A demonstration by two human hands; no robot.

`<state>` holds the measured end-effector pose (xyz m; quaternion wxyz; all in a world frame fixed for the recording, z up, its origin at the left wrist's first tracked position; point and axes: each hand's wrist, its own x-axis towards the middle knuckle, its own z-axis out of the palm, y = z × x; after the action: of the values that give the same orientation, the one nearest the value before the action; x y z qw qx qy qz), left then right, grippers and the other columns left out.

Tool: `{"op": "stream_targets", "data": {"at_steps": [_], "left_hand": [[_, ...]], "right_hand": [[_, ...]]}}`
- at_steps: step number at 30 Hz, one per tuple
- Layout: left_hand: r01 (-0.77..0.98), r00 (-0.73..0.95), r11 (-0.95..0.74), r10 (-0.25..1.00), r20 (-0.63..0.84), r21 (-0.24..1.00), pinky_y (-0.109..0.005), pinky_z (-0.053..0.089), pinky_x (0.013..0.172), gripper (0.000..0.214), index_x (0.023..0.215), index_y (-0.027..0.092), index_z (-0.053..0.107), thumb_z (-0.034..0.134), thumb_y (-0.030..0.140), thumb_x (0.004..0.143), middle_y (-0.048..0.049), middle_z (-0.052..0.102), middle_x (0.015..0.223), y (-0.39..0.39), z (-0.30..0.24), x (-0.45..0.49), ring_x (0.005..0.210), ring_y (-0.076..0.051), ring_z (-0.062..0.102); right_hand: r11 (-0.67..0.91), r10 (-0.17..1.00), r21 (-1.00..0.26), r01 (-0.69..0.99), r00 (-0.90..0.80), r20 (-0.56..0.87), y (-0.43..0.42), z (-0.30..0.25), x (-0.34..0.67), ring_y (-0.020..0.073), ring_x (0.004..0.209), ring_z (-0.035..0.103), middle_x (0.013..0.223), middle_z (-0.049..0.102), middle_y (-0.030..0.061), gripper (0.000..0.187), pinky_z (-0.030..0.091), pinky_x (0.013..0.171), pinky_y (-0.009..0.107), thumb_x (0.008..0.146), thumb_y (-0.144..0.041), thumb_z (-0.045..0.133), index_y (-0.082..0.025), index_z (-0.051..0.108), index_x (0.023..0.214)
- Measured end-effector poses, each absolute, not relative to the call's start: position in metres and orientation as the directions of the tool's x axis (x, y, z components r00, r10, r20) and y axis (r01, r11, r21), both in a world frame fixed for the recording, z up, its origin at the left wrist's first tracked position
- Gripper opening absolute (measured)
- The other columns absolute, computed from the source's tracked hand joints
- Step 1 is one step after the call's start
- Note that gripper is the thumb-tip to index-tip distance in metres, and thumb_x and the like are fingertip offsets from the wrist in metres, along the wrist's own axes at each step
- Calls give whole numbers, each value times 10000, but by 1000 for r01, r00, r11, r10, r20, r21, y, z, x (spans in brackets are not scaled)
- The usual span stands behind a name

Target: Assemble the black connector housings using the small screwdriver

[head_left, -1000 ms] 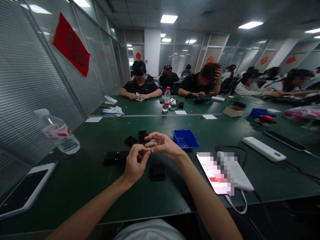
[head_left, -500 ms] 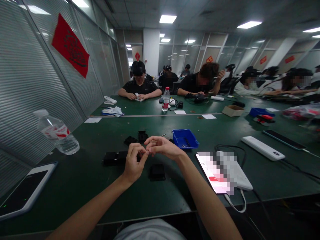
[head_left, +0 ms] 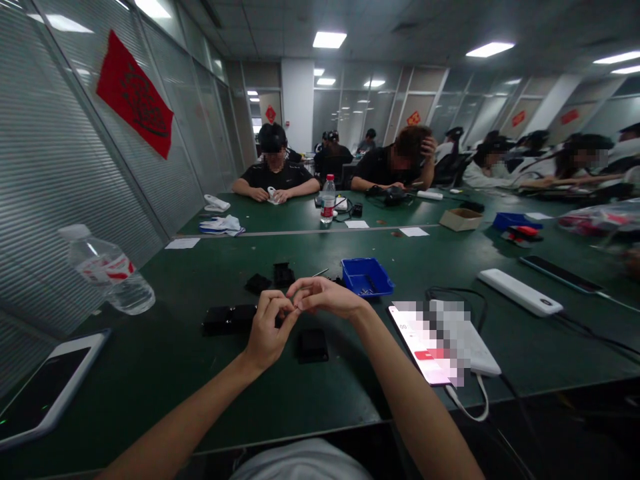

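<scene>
My left hand point(head_left: 271, 328) and my right hand point(head_left: 327, 297) meet fingertip to fingertip above the green table point(head_left: 240, 393). Both are closed in a pinch; whatever lies between the fingertips is too small to make out. Just below them sits a square black plastic part point(head_left: 313, 345). Left of my left hand is a row of black blocks point(head_left: 227, 320), partly covered by that hand. Beyond my fingers are two more black parts, one flat point(head_left: 259, 283) and one frame-like point(head_left: 283, 274). A thin metal rod point(head_left: 321, 272) shows behind my right hand.
A blue bin point(head_left: 367, 277) with small metal pieces stands behind my right hand. Right are a lit phone point(head_left: 420, 353), a white power bank point(head_left: 520, 291) and cables. A water bottle point(head_left: 110, 270) and a white device point(head_left: 55, 387) are left. Two people sit opposite.
My hands keep their pinch at nearly the same spot, the right fingers drawn slightly closer. The whole view has shifted a little. Opposite, one person's raised hand has moved onto their head.
</scene>
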<state>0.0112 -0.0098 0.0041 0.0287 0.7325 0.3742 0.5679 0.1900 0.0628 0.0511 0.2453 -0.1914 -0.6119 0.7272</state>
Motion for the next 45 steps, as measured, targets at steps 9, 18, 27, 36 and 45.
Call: {"op": "stream_targets", "data": {"at_steps": [9, 18, 27, 36, 45], "left_hand": [[508, 104, -729, 581, 807, 459, -251, 516, 686, 67, 918, 211, 598, 626, 217, 979, -8, 514, 961, -10, 4, 11, 770, -128, 562], [500, 126, -717, 616, 778, 486, -262, 517, 688, 67, 935, 217, 595, 623, 255, 981, -18, 536, 972, -11, 2, 11, 779, -139, 568], [439, 374, -697, 715, 591, 566, -307, 500, 697, 384, 991, 231, 479, 783, 371, 803, -12, 535, 960, -18, 4, 13, 779, -169, 548], [470, 536, -652, 746, 395, 594, -355, 547, 796, 447, 1105, 235, 500, 753, 224, 737, -35, 630, 1024, -24, 3, 17, 894, -224, 657], [504, 553, -627, 763, 336, 595, -363, 553, 799, 413, 1120, 229, 503, 731, 215, 776, -50, 642, 1051, -24, 6, 17, 920, -237, 665]], "right_hand": [[-130, 575, -985, -112, -818, 18, 63, 53, 193, 88, 659, 589, 804, 706, 5, 376, 365, 547, 170, 709, -182, 816, -148, 702, 1067], [-149, 573, -985, -86, -820, -15, 65, 54, 198, 81, 639, 603, 806, 719, 3, 417, 366, 536, 166, 690, -223, 880, -146, 699, 1058], [-104, 534, -994, -21, -845, -38, 68, 59, 213, 93, 679, 657, 812, 739, 4, 408, 440, 595, 176, 709, -218, 865, -145, 681, 1065], [43, 479, -949, 311, -840, -253, 78, 47, 229, 145, 706, 703, 746, 743, -1, 316, 518, 675, 249, 636, -163, 827, -153, 617, 872], [87, 491, -916, 391, -817, -302, 78, 46, 230, 160, 714, 688, 708, 713, -8, 292, 496, 636, 241, 602, -144, 790, -173, 546, 760]]}}
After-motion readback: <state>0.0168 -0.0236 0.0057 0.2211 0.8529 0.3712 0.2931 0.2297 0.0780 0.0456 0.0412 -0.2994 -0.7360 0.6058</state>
